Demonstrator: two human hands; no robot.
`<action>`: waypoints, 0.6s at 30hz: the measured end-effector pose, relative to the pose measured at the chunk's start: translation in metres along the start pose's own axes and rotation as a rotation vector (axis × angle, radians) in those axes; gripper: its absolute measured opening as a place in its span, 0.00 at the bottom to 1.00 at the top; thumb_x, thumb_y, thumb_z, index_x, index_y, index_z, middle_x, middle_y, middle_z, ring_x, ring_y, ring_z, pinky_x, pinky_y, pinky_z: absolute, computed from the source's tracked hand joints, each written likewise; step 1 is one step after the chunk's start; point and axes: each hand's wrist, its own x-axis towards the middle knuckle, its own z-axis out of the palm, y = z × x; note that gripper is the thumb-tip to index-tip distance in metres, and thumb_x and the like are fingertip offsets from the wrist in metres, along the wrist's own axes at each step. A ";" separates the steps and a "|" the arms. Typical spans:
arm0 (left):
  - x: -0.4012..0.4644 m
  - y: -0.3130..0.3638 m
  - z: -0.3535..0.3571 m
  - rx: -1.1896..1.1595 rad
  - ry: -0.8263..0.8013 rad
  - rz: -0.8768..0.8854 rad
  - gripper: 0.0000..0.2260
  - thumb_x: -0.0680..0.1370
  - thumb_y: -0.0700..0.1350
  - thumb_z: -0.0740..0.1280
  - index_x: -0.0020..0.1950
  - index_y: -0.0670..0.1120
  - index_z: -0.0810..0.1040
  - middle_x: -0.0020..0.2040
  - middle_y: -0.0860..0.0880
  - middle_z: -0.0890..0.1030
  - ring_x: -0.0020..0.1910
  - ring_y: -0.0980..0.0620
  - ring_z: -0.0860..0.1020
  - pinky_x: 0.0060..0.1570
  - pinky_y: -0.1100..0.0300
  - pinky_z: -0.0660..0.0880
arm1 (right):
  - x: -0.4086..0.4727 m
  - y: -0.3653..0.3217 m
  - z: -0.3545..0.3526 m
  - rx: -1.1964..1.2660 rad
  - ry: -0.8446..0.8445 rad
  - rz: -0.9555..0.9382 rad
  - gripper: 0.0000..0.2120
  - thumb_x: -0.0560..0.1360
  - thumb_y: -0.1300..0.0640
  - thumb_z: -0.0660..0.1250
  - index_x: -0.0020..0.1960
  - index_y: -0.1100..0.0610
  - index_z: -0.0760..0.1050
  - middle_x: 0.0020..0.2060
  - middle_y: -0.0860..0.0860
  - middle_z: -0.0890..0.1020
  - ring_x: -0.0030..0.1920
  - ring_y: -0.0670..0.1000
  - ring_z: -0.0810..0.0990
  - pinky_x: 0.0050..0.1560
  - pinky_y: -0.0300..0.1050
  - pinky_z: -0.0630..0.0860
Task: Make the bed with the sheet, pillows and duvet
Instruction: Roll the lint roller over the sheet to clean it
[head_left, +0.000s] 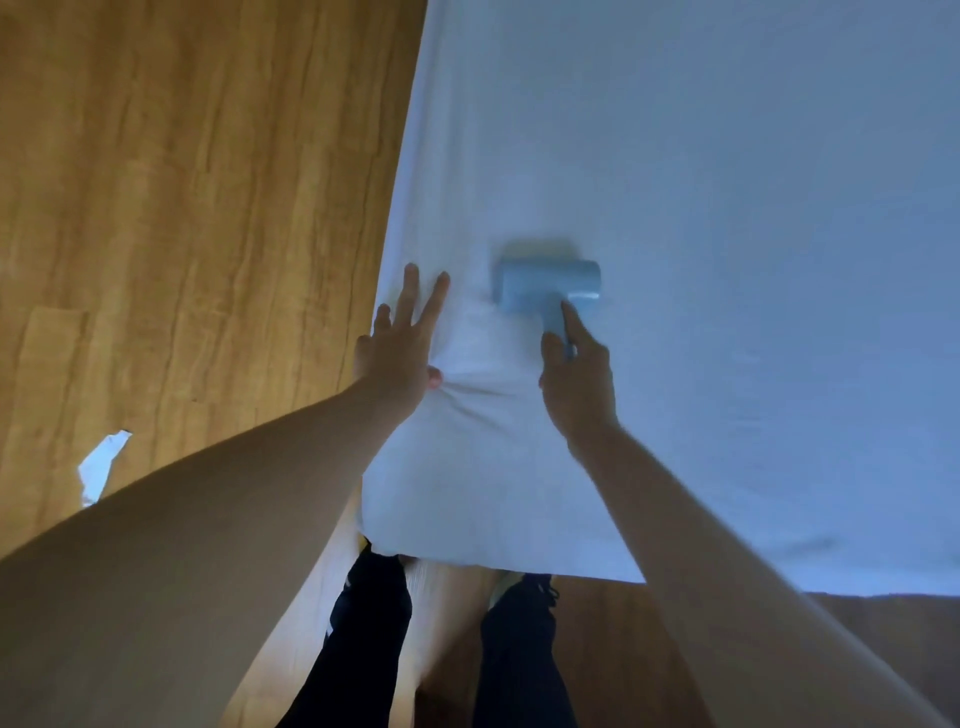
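Observation:
A white sheet (701, 208) covers the bed, which fills the right and upper part of the view. My left hand (397, 353) lies flat near the bed's left edge with its fingers spread, pressing the sheet; small wrinkles gather by its thumb. My right hand (576, 379) grips the handle of a blue lint roller (545, 288), whose head rests on the sheet just right of my left hand. The roller is blurred. No pillows or duvet are in view.
Wooden floor (182, 208) runs along the bed's left side and in front of its near corner. A scrap of white paper (101, 462) lies on the floor at the left. My legs in dark trousers (374, 623) stand at the bed's near corner.

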 end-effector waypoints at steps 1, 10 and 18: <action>0.000 0.000 -0.001 -0.003 -0.010 -0.005 0.56 0.73 0.52 0.75 0.76 0.60 0.29 0.78 0.53 0.30 0.78 0.42 0.57 0.57 0.47 0.75 | -0.018 0.012 0.000 0.001 -0.007 0.014 0.28 0.77 0.44 0.57 0.77 0.41 0.64 0.43 0.53 0.82 0.40 0.58 0.80 0.47 0.58 0.79; 0.002 0.004 -0.001 0.017 -0.018 -0.021 0.55 0.73 0.52 0.75 0.77 0.59 0.30 0.78 0.51 0.29 0.72 0.40 0.66 0.54 0.47 0.75 | -0.156 0.087 -0.019 -0.023 -0.114 0.081 0.24 0.84 0.51 0.57 0.76 0.33 0.58 0.20 0.45 0.63 0.22 0.45 0.62 0.26 0.39 0.60; 0.000 0.007 -0.005 0.026 -0.012 -0.033 0.54 0.74 0.50 0.75 0.77 0.59 0.30 0.78 0.51 0.28 0.68 0.40 0.70 0.44 0.51 0.72 | -0.227 0.142 -0.023 -0.047 -0.196 0.200 0.25 0.83 0.47 0.58 0.74 0.29 0.54 0.32 0.41 0.79 0.34 0.43 0.80 0.39 0.33 0.76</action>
